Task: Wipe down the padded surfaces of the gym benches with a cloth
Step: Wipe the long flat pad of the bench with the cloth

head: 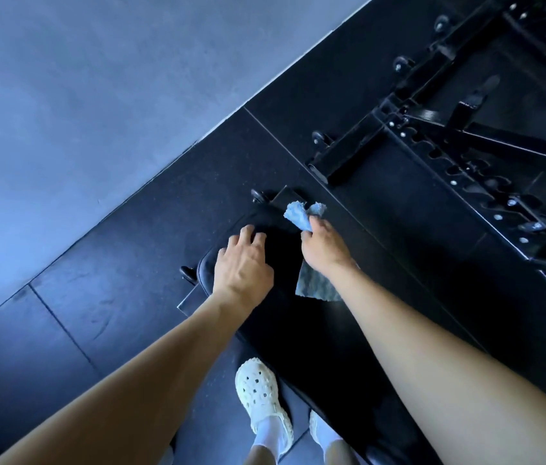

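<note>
A black padded gym bench (291, 317) runs from the bottom right up to the middle of the view. My left hand (243, 263) rests flat on the far end of its pad, fingers spread. My right hand (323, 248) grips a light blue cloth (300, 214) just above the pad's far right corner. One bunch of the cloth sticks out past my fingers, and another flap (315, 285) hangs below my wrist.
A second bench's black metal frame (449, 156) with small wheels stands to the right. The bench's own wheels (188, 273) poke out at its far end. Black rubber floor tiles (97, 297) meet a grey wall (80, 95) at left. My white clogs (261, 397) stand beside the bench.
</note>
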`<state>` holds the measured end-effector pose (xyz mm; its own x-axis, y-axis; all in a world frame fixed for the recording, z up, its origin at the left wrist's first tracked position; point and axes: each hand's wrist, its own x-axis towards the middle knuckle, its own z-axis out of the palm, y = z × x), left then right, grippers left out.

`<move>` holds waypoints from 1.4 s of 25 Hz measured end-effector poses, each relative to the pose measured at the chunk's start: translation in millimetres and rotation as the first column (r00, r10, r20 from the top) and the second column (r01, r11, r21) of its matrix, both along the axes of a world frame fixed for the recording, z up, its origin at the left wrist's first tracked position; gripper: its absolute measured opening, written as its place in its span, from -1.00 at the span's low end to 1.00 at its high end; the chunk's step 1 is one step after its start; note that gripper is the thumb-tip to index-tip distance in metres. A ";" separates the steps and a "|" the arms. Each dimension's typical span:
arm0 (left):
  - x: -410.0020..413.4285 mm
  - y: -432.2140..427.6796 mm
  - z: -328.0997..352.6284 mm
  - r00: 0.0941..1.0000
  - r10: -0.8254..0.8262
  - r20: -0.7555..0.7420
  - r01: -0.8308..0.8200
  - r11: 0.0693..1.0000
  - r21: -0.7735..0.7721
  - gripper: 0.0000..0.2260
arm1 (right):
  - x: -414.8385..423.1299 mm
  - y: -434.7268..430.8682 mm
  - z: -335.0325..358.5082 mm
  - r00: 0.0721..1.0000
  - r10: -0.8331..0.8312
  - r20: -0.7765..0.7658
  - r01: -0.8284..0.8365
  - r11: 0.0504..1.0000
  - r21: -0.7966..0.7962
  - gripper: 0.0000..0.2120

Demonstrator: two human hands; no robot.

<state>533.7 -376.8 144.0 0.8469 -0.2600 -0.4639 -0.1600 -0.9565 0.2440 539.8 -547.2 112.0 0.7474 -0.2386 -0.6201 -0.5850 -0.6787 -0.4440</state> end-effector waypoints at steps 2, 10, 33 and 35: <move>2.7 3.7 -10.2 0.999 -0.052 -0.003 0.052 0.998 0.018 -0.50 | 17.9 -3.0 -5.1 0.997 -0.052 -0.050 0.053 0.998 0.018 -0.76; 11.1 -3.0 -19.3 0.992 -0.120 0.038 0.116 0.988 0.101 -0.49 | 116.9 15.3 -49.3 0.984 -0.001 -0.180 0.054 0.956 0.290 -0.64; -95.5 -155.7 2.7 0.957 -0.288 -0.029 0.288 0.958 0.007 -0.61 | -83.9 -145.3 -45.6 0.925 -0.110 -0.364 0.222 0.934 0.281 -0.57; -108.4 -175.3 2.4 0.943 -0.329 -0.047 0.330 0.944 0.007 -0.63 | -121.5 -171.6 -46.8 0.888 -0.114 -0.446 0.236 0.945 0.227 -0.57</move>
<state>425.4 -552.1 146.3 0.6933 -0.5141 -0.5049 -0.4561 -0.8556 0.2449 418.3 -718.7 65.1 0.3624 -0.1207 -0.9241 -0.8548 -0.4381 -0.2780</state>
